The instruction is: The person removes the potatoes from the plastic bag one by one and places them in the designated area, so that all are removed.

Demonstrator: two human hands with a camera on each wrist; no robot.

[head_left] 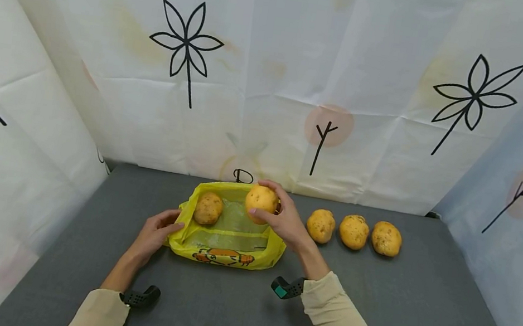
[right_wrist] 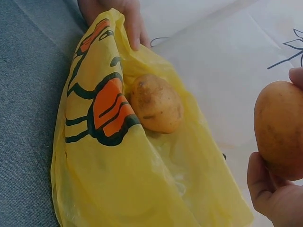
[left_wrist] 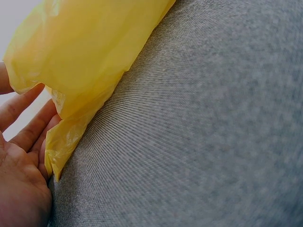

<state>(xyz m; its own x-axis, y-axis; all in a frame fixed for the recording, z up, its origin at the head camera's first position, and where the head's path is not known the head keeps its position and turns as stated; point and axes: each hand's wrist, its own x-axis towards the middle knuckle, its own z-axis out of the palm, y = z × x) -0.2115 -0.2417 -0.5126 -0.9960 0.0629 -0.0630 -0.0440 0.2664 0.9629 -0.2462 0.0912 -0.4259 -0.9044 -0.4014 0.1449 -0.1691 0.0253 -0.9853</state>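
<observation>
On the left of a desk (head_left: 213,313) covered in grey cloth, towards its far edge, pinching with the left hand (head_left: 156,234) the left rim of an open-topped, crinkled yellow plastic bag (head_left: 264,262). Printed on the bag's near wall, an orange-and-black cartoon (head_left: 223,257). Inside, beside the left wall, one rounded tan potato (head_left: 208,208). Above the bag's right half, raised and gripped between thumb and fingers of the right hand (head_left: 287,223), a smooth round yellow potato (head_left: 260,202). Farther right, near the desk's far edge, a row of three lumpy yellow-brown potatoes (head_left: 354,232), just beside one another. Behind that edge, hanging white fabric (head_left: 279,47) with black-outlined flowers and pink discs.
</observation>
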